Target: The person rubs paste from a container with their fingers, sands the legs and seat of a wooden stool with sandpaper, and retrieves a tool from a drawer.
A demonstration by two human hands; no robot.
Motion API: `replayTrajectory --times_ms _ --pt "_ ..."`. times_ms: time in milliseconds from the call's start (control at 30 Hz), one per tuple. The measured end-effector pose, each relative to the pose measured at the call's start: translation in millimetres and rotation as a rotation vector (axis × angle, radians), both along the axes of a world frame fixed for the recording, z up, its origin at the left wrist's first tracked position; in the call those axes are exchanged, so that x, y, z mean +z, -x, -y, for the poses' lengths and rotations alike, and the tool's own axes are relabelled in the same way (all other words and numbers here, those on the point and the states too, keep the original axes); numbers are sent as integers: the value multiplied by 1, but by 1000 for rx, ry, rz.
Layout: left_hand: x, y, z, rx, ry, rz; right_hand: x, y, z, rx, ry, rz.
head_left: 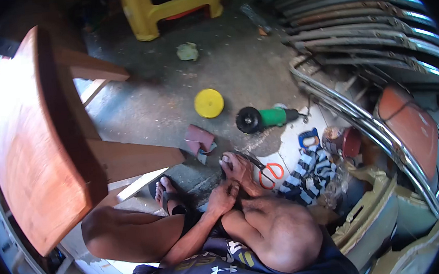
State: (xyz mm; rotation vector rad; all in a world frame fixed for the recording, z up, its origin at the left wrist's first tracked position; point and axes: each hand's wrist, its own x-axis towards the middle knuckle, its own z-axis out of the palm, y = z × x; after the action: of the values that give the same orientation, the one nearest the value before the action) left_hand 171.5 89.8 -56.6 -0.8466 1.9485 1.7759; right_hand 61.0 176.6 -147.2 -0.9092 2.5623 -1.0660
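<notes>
My left hand (222, 198) is closed in front of my right shin, with its fingers curled near my right foot (237, 168). What lies inside those fingers is hidden. My right hand cannot be told apart from the legs and the left hand. Just beyond the right foot are scissors with orange handles (271, 176) on the floor. A folded piece of reddish sandpaper (198, 138) lies ahead of the feet. Farther out sit a round yellow disc (209, 103) and a green power tool (273, 116) with a black round head.
A wooden bench (37, 147) stands at the left, its legs reaching toward my feet. A yellow stool (177, 7) is at the top. Metal chair frames (356, 31) are stacked at the right. Nearby are a striped cloth (309, 176), a blue-handled tool (309, 138) and a red container (351, 142).
</notes>
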Motion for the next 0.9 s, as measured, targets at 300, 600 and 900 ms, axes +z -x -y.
replayTrajectory --times_ms 300,600,900 --pt "4 1 3 3 -17 53 -7 -2 -4 -29 -45 -36" --pt "-9 -2 0 -14 -28 44 -4 -1 -5 -24 -93 -11" --pt "-3 2 1 -24 -10 71 -8 -2 -6 -46 -39 -7"
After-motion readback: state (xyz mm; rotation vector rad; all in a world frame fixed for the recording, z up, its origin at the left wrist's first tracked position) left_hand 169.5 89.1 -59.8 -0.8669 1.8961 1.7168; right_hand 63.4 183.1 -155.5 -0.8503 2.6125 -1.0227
